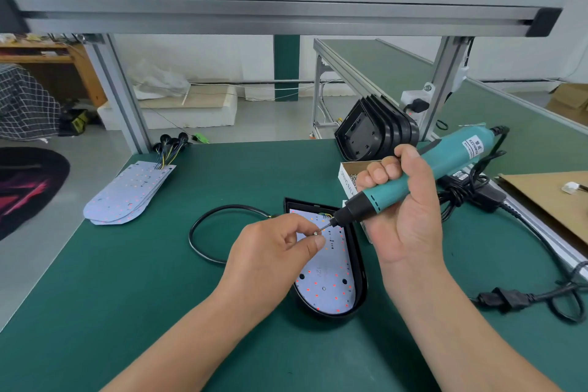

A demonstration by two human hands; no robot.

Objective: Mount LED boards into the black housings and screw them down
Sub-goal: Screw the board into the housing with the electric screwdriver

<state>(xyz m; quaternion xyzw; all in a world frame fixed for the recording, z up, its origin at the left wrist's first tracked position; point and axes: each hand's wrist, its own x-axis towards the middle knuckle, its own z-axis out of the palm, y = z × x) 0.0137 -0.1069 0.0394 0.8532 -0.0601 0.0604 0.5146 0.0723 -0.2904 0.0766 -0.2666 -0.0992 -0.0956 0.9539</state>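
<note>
Left hand (273,251) pinching a small screw (315,233) at the bit tip, right hand (404,200) gripped around the teal screwdriver (423,173), LED board (327,280) seated in black housing (361,277) at centre, spare boards (127,194) stacked at left on the surface (159,296).

head cam | looks forward and down | near green bench (127,264) | single view

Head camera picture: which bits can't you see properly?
Head view: the screw is too small, and the left hand's fingertips pinching it partly cover it; whether it sits on the bit is unclear.
Head view: part of the LED board is hidden behind the left hand.
Head view: the screw box is mostly behind the right hand gripping the screwdriver; its label is cut short.
</note>
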